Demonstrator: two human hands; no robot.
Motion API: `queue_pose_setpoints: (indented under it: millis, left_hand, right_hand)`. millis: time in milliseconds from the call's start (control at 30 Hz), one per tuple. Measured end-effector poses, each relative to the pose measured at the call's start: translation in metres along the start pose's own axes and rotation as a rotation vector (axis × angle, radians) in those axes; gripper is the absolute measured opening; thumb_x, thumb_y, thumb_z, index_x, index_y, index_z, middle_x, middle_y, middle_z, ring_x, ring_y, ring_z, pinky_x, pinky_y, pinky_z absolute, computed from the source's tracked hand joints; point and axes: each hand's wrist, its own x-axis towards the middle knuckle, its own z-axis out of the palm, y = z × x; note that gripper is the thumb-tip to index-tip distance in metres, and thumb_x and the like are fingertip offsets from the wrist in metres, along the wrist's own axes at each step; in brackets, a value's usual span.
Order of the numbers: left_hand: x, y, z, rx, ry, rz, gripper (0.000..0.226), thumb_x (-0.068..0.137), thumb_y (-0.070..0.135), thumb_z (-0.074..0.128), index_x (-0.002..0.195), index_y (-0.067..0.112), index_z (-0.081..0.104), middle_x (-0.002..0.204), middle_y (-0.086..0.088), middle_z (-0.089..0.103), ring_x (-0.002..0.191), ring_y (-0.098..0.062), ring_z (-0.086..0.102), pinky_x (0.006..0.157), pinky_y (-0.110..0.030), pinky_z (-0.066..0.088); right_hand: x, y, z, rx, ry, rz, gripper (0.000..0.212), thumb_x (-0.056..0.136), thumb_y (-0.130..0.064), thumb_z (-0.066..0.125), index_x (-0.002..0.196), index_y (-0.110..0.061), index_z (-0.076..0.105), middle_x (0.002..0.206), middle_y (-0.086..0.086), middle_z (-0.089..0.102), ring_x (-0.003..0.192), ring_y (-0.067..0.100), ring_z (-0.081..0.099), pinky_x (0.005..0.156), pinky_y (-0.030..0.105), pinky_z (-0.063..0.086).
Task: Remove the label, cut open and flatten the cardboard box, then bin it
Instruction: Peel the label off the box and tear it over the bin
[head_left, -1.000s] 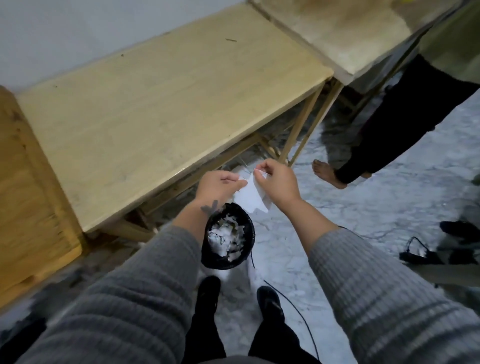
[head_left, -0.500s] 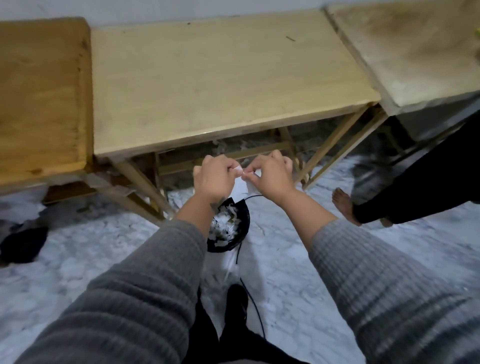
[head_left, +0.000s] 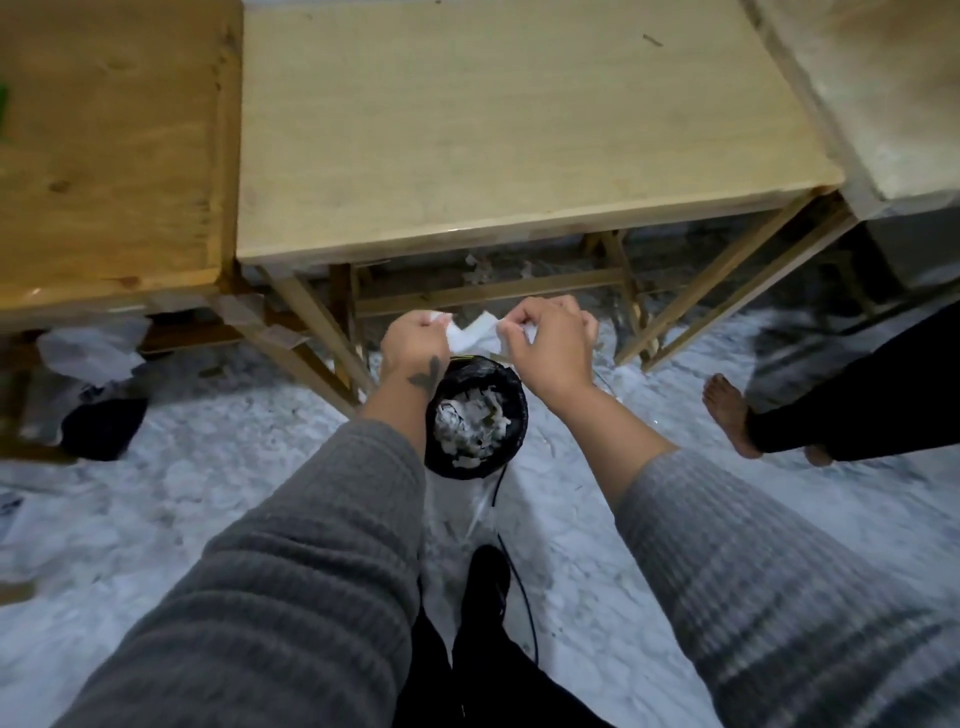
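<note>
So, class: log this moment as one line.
left hand: pinching white paper | right hand: pinching same paper | below: black bin, scraps inside | box: unseen

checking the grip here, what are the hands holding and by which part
Both hands, left and right, pinch a white paper piece by its opposite ends.

White paper scrap, thin and creased, over the bin with its glossy black plastic liner. Beyond the bin, the table shows pale matt wood; below, mottled marble-look floor; ribbed grey knit sleeves.
</note>
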Motion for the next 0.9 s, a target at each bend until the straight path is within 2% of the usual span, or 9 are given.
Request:
queue_pose_setpoints:
  millis: [100, 167, 267, 400, 467, 567, 700, 767, 900]
  left_hand:
    - [0.011, -0.021, -0.011, -0.015, 0.104, -0.097, 0.031, 0.092, 0.035, 0.057, 0.064, 0.02, 0.054, 0.067, 0.001, 0.057, 0.09, -0.036, 0.062, 0.088, -0.04, 0.049]
    - [0.015, -0.031, -0.014, -0.003, 0.174, -0.131, 0.029, 0.09, 0.037, 0.057, 0.064, 0.026, 0.051, 0.068, 0.009, 0.054, 0.084, -0.029, 0.061, 0.096, -0.048, 0.046]
    - [0.021, -0.036, -0.015, 0.031, 0.214, -0.123, 0.027, 0.089, 0.037, 0.054, 0.066, 0.025, 0.052, 0.07, 0.01, 0.056, 0.082, -0.025, 0.058, 0.096, -0.049, 0.045]
    - [0.036, -0.041, -0.009, 0.273, 0.132, 0.015, 0.013, 0.091, 0.039, 0.054, 0.085, 0.029, 0.059, 0.087, 0.006, 0.066, 0.094, -0.025, 0.059, 0.083, -0.031, 0.039]
    - [0.046, -0.052, 0.004, 0.451, 0.075, 0.149, 0.01, 0.094, 0.038, 0.053, 0.099, 0.032, 0.059, 0.094, 0.003, 0.069, 0.1, -0.024, 0.059, 0.081, -0.033, 0.04]
    - [0.069, -0.087, 0.035, 0.47, -0.006, 0.259, 0.007, 0.097, 0.033, 0.049, 0.09, 0.032, 0.05, 0.093, 0.0, 0.069, 0.091, -0.026, 0.063, 0.082, -0.04, 0.049]
    - [0.104, -0.142, 0.075, 0.444, -0.027, 0.293, 0.016, 0.096, 0.019, 0.051, 0.083, 0.026, 0.059, 0.083, 0.006, 0.061, 0.077, -0.017, 0.052, 0.06, -0.026, 0.038]
    - [0.124, -0.169, 0.092, 0.456, -0.036, 0.307, 0.02, 0.096, 0.021, 0.053, 0.085, 0.025, 0.069, 0.093, 0.003, 0.068, 0.083, -0.02, 0.059, 0.062, -0.028, 0.042]
    - [0.159, -0.212, 0.116, 0.486, -0.186, 0.314, 0.027, 0.1, 0.028, 0.048, 0.113, 0.021, 0.071, 0.117, -0.006, 0.069, 0.106, -0.026, 0.062, 0.081, -0.031, 0.046]
  right_hand:
    - [0.002, 0.009, -0.004, 0.006, 0.001, 0.068, 0.012, 0.088, -0.028, 0.059, 0.076, -0.027, 0.059, 0.088, -0.009, 0.064, 0.107, 0.015, 0.047, 0.103, 0.034, 0.018]
    - [0.005, 0.014, -0.006, -0.011, 0.008, 0.112, 0.012, 0.089, -0.028, 0.058, 0.077, -0.029, 0.058, 0.088, -0.011, 0.06, 0.111, 0.016, 0.045, 0.102, 0.035, 0.018]
    - [0.008, 0.02, -0.002, -0.076, 0.012, 0.132, 0.011, 0.091, -0.029, 0.055, 0.081, -0.031, 0.06, 0.09, -0.013, 0.058, 0.112, 0.017, 0.045, 0.1, 0.035, 0.019]
    - [0.009, 0.034, 0.021, -0.097, -0.04, 0.172, 0.018, 0.092, -0.03, 0.055, 0.104, -0.033, 0.068, 0.082, -0.012, 0.062, 0.11, 0.017, 0.049, 0.103, 0.037, 0.02]
    - [0.008, 0.047, 0.047, -0.096, -0.081, 0.191, 0.019, 0.092, -0.032, 0.055, 0.106, -0.034, 0.069, 0.086, -0.011, 0.066, 0.109, 0.018, 0.051, 0.101, 0.037, 0.021]
    - [0.011, 0.074, 0.1, -0.122, -0.108, 0.217, 0.021, 0.093, -0.031, 0.053, 0.104, -0.033, 0.071, 0.101, -0.004, 0.07, 0.111, 0.02, 0.052, 0.096, 0.035, 0.024]
    - [0.017, 0.12, 0.18, -0.191, -0.16, 0.261, 0.025, 0.095, -0.032, 0.049, 0.104, -0.03, 0.072, 0.101, 0.005, 0.071, 0.106, 0.027, 0.058, 0.09, 0.036, 0.033]
    - [0.019, 0.144, 0.215, -0.193, -0.192, 0.289, 0.027, 0.096, -0.035, 0.046, 0.109, -0.032, 0.07, 0.106, 0.006, 0.07, 0.109, 0.028, 0.056, 0.091, 0.038, 0.036]
    - [0.023, 0.181, 0.263, -0.162, -0.261, 0.334, 0.027, 0.097, -0.035, 0.047, 0.113, -0.034, 0.068, 0.114, 0.002, 0.068, 0.114, 0.026, 0.055, 0.095, 0.039, 0.041]
